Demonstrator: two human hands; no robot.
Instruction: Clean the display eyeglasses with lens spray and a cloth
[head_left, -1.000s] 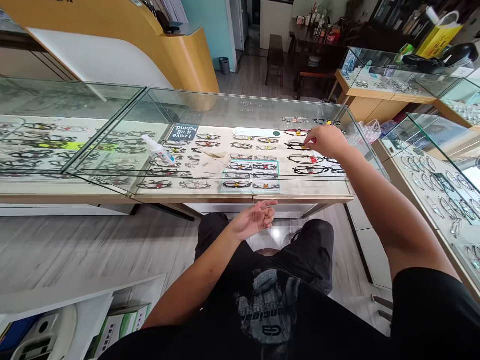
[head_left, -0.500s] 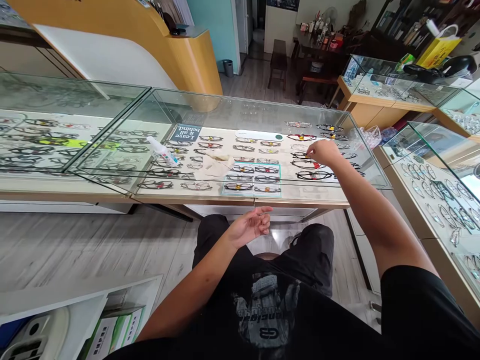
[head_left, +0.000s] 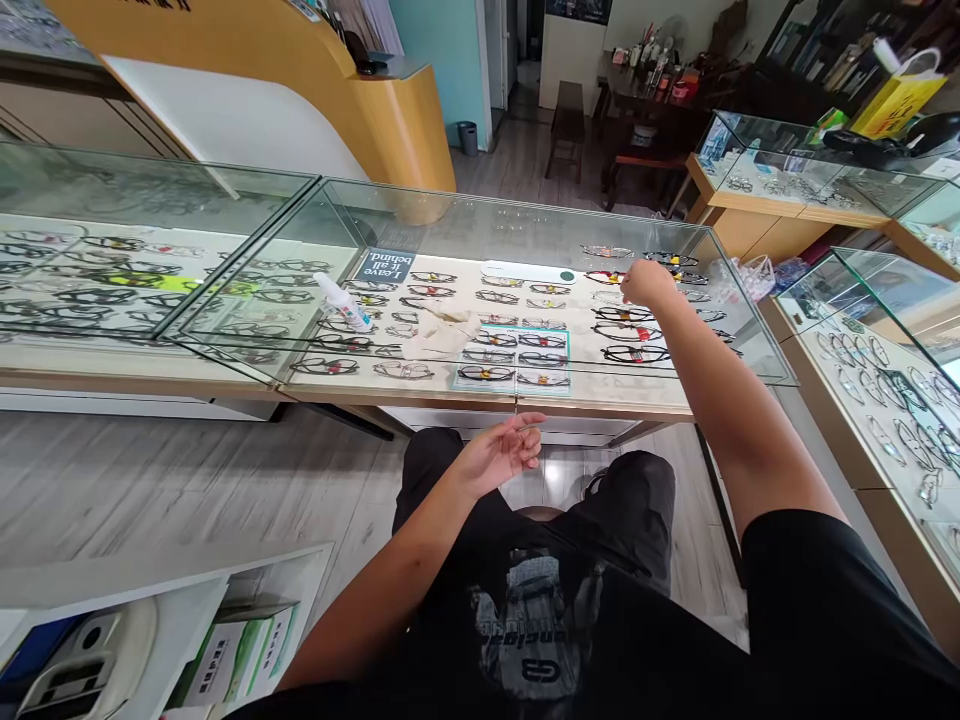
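My right hand (head_left: pixel 649 284) reaches over the glass display case (head_left: pixel 517 205), its fingertips pinched together at the rows of eyeglasses on the right. Beside the fingertips lie a red-and-dark pair of eyeglasses (head_left: pixel 602 278) and a pale pair (head_left: pixel 606 296). Whether anything is in the pinch is hidden. Just below it sits a dark-framed pair (head_left: pixel 622 314). In front of the case's near edge, above my lap, my left hand (head_left: pixel 501 455) hovers palm up and holds nothing. Its index finger is extended and the others are loosely curled.
A white bottle (head_left: pixel 343 303) and a crumpled pale cloth (head_left: pixel 442 333) appear among the frames at middle left. A dark sign (head_left: pixel 386 266) stands behind them. More display cases (head_left: pixel 862 400) flank the right side, and a white shelf (head_left: pixel 225 585) is at lower left.
My right hand has moved slightly farther back over the rows, from the dark-framed pair towards the red-and-dark pair. My left hand has stayed in place. The view has shifted slightly.
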